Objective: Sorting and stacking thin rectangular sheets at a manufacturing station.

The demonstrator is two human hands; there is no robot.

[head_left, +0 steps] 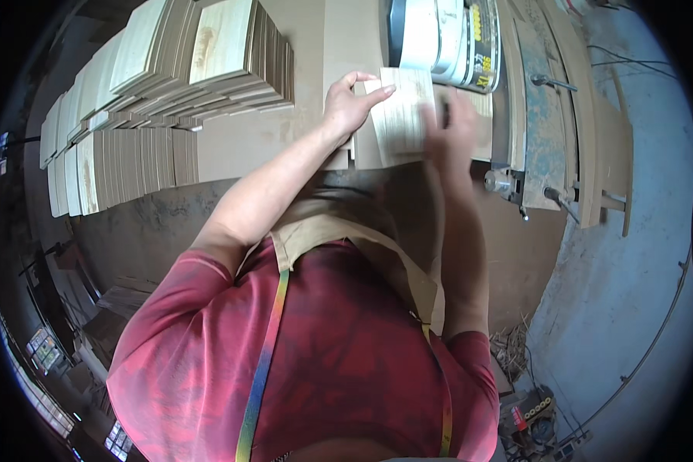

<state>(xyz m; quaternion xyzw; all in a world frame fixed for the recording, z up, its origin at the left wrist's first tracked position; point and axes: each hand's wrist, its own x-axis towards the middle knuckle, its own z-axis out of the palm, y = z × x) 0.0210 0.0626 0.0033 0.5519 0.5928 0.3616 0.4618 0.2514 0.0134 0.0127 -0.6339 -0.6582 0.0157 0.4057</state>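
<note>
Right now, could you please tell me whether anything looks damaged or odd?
One wooden panel in the lower row at left shows a brown patch against its pale wood; whether it is damage or grain, I cannot tell.

Pale wooden board (406, 104): rectangular, light-grained, long side toward the body, lower end blurred. Upper left edge gripped under thumb of left hand (350, 104); right hand (450, 131) beside right edge, contact unclear.

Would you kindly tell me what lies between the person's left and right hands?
In the head view, pale rectangular wooden boards, apparently overlapping, lie between the left hand and the motion-blurred right hand.
</note>
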